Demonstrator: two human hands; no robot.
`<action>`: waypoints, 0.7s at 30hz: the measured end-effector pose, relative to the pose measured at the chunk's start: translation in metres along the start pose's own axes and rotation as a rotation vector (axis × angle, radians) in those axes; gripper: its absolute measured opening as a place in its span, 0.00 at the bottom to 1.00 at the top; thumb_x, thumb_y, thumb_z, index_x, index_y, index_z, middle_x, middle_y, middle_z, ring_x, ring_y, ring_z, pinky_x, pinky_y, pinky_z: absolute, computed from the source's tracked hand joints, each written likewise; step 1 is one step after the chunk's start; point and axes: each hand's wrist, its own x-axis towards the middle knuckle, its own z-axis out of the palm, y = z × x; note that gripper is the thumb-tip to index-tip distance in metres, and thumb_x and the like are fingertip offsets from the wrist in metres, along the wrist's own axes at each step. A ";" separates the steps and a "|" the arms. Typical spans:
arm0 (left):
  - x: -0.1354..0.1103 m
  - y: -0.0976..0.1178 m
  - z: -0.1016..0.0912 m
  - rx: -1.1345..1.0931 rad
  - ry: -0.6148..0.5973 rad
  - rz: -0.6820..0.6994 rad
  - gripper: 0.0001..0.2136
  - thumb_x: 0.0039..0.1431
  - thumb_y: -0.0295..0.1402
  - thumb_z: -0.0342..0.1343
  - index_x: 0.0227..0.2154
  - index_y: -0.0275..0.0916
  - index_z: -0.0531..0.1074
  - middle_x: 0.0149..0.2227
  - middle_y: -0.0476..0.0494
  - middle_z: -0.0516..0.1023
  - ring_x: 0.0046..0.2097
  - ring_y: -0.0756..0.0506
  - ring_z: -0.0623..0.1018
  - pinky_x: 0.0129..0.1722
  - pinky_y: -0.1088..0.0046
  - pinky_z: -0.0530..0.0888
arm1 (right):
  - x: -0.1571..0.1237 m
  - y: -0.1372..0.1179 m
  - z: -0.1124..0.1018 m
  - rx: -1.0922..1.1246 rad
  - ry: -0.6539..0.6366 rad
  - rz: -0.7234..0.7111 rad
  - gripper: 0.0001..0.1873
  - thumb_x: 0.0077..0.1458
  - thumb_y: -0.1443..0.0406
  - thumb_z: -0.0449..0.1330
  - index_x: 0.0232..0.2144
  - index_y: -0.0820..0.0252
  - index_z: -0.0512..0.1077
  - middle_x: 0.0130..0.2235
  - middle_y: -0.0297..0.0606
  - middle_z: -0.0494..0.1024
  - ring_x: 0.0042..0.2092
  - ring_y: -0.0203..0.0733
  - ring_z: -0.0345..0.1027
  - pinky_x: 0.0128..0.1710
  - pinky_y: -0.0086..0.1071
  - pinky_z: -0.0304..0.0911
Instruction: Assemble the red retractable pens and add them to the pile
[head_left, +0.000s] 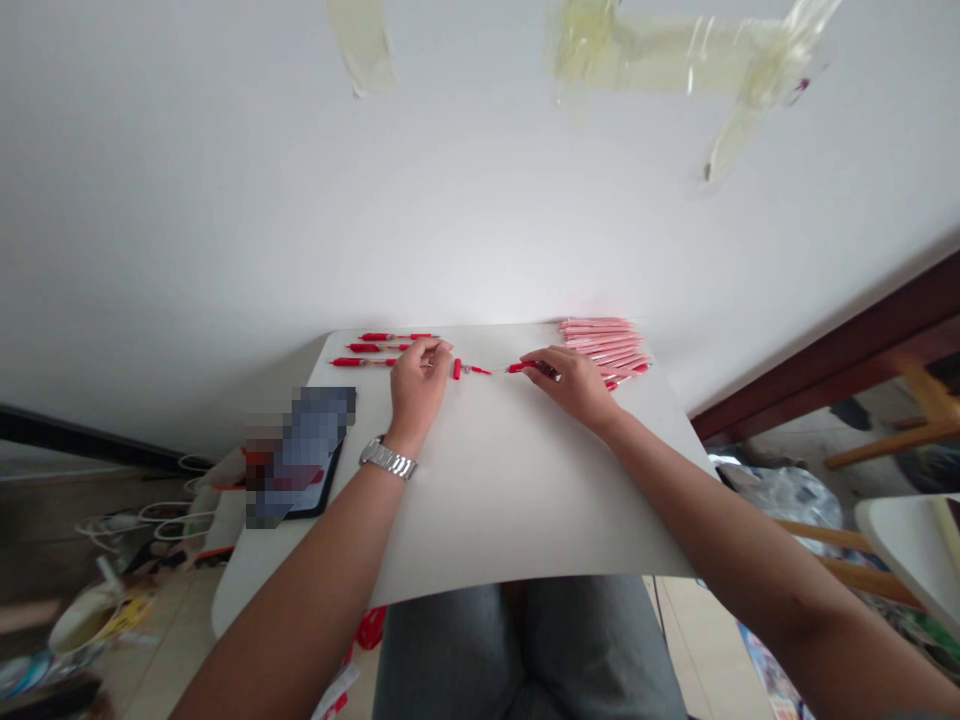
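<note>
My left hand (417,383), with a metal watch on the wrist, is closed in a pinch on a thin pen part near a small red cap (457,368) on the white table (510,490). My right hand (571,381) is closed on a red pen barrel (523,367) whose tip points left toward a short red refill piece (477,370). Three red pens (375,349) lie in a row at the far left. A stack of pink wrapped pens (604,342) lies just behind my right hand.
A dark tablet or phone (304,455), partly blurred, lies at the table's left edge. Cables and clutter are on the floor at left. A brown wooden frame (832,350) and a white chair (911,545) stand at right. The white wall is right behind the table.
</note>
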 end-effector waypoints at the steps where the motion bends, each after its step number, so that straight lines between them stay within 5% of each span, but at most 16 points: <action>1: 0.000 0.000 0.000 0.000 0.001 -0.003 0.07 0.66 0.37 0.59 0.37 0.41 0.79 0.39 0.42 0.86 0.42 0.43 0.85 0.49 0.64 0.80 | 0.000 0.000 0.000 0.005 0.001 0.000 0.13 0.71 0.57 0.61 0.46 0.57 0.82 0.37 0.40 0.82 0.35 0.41 0.72 0.37 0.34 0.64; 21: 0.000 -0.001 -0.001 0.001 -0.016 0.007 0.07 0.67 0.38 0.59 0.37 0.41 0.79 0.39 0.42 0.86 0.42 0.42 0.85 0.48 0.64 0.80 | 0.001 0.000 -0.003 0.009 0.060 0.025 0.10 0.69 0.61 0.63 0.47 0.56 0.82 0.35 0.38 0.80 0.34 0.41 0.72 0.36 0.34 0.64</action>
